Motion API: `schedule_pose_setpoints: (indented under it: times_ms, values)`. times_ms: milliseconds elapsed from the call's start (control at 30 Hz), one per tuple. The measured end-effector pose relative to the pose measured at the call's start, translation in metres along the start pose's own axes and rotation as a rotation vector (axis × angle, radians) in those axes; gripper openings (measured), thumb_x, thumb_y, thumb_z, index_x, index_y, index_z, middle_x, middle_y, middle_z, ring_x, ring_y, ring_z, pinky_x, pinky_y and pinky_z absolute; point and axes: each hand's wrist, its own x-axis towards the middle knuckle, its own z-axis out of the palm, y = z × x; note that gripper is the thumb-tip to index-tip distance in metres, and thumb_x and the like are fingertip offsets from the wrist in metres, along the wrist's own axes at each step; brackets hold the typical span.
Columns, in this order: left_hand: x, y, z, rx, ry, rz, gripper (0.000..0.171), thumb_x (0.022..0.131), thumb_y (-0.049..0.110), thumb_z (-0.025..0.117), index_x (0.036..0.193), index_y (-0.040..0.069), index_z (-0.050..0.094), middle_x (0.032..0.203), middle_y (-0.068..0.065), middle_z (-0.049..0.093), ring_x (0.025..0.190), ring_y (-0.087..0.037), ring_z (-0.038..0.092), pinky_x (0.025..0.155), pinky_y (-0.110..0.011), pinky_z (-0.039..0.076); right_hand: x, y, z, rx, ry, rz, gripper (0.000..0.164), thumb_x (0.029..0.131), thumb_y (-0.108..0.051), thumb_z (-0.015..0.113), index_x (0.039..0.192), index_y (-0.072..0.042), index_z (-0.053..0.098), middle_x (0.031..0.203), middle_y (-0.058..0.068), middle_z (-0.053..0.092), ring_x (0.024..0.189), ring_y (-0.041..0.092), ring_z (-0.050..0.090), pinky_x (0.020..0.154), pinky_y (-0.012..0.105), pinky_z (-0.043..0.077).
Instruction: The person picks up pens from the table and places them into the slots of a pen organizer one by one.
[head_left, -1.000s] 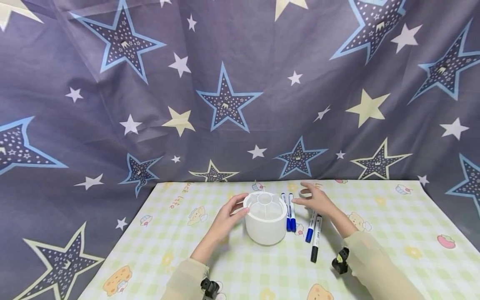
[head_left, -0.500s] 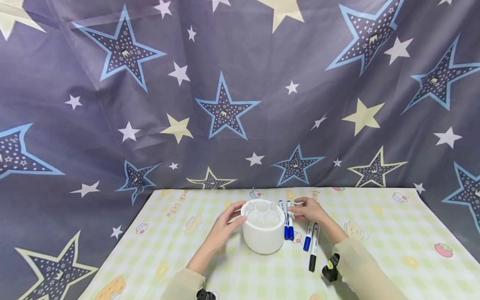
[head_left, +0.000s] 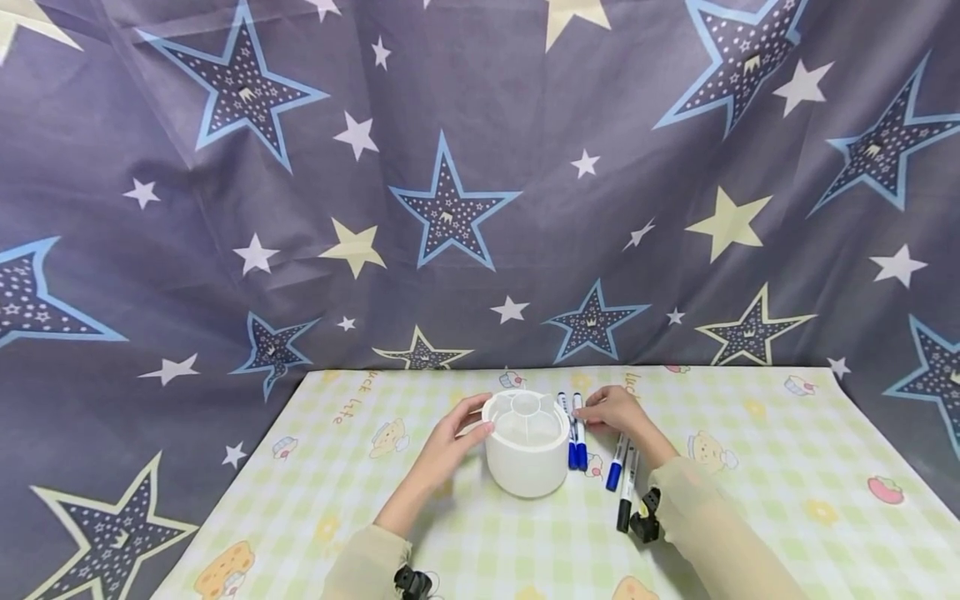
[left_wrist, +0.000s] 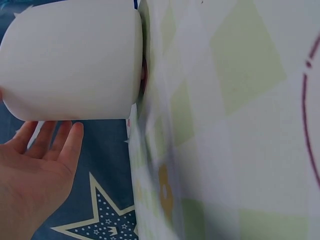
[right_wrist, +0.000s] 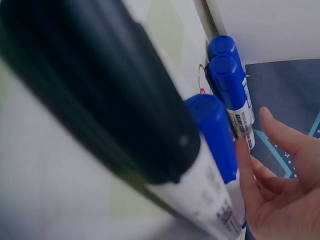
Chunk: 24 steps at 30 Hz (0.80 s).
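A white round organizer (head_left: 527,467) with a divided translucent top stands upright on the table. My left hand (head_left: 453,437) rests against its left side, thumb tip at the rim; in the left wrist view, the relaxed fingers (left_wrist: 67,145) lie along the wall. Right of the organizer, two blue-capped markers lie side by side, caps toward me. My right hand (head_left: 615,407) is at the far end of the outer marker (head_left: 581,433). In the right wrist view, its index fingertip meets that marker's barrel (right_wrist: 241,120), while the thumb stands apart from it.
Below my right wrist lie another blue-capped marker (head_left: 617,467) and a black-capped marker (head_left: 627,492), close together. A green-and-white checked cloth (head_left: 480,550) covers the table. Behind its far edge hangs a dark curtain (head_left: 525,250) with stars.
My right hand has lowered and moved left to the outer blue-capped marker, its fingers drawing closer together. The left hand stays at the organizer. The head view has shifted slightly.
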Motion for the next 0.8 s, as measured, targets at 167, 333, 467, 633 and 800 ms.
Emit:
schedule_pose_setpoints:
  times_ms: [167,333,467,633,800]
  values:
    - [-0.0015,-0.0009,0.0001,0.006,0.008,0.007,0.05,0.098,0.019,0.061,0.146,0.009,0.048,0.147,-0.015,0.054,0.135,-0.037,0.051,0.113,-0.051,0.045,0.004,0.0003,0.0039,-0.09,0.035,-0.017,0.034,0.079,-0.018,0.084,0.098,0.002,0.065,0.084,0.009,0.065,0.063,0.011,0.062,0.055,0.02,0.056]
    - [-0.0015,0.0004,0.0003,-0.006,0.012,0.003,0.05,0.098,0.018,0.062,0.145,0.009,0.049,0.146,-0.015,0.054,0.134,-0.036,0.052,0.113,-0.051,0.045,0.0041,-0.0034,0.0051,-0.151,0.043,-0.016,0.028,0.078,-0.02,0.085,0.09,-0.001,0.068,0.075,0.005,0.065,0.056,0.009,0.06,0.052,0.019,0.053]
    - [-0.0013,0.0009,0.0001,-0.013,0.008,-0.005,0.05,0.098,0.016,0.062,0.145,0.008,0.049,0.147,-0.015,0.054,0.135,-0.036,0.052,0.113,-0.05,0.045,0.0047,-0.0041,0.0054,-0.145,0.037,-0.001,0.023,0.079,-0.016,0.082,0.089,-0.001,0.068,0.073,0.004,0.064,0.055,0.008,0.06,0.052,0.019,0.054]
    - [-0.0011,0.0017,-0.0002,-0.017,0.016,-0.01,0.05,0.097,0.016,0.063,0.145,0.01,0.049,0.147,-0.014,0.053,0.136,-0.035,0.051,0.114,-0.05,0.044,0.0054,-0.0035,0.0035,-0.049,-0.003,-0.002,0.022,0.08,-0.009,0.075,0.095,0.003,0.066,0.075,0.005,0.064,0.06,0.009,0.063,0.058,0.023,0.06]
    - [-0.0009,0.0024,-0.0004,-0.017,0.007,-0.012,0.05,0.098,0.016,0.062,0.145,0.009,0.049,0.148,-0.014,0.053,0.136,-0.036,0.051,0.114,-0.05,0.044,0.0031,-0.0023,-0.0004,0.049,-0.068,-0.015,0.028,0.081,-0.008,0.073,0.102,0.007,0.064,0.078,0.006,0.063,0.063,0.01,0.063,0.06,0.026,0.062]
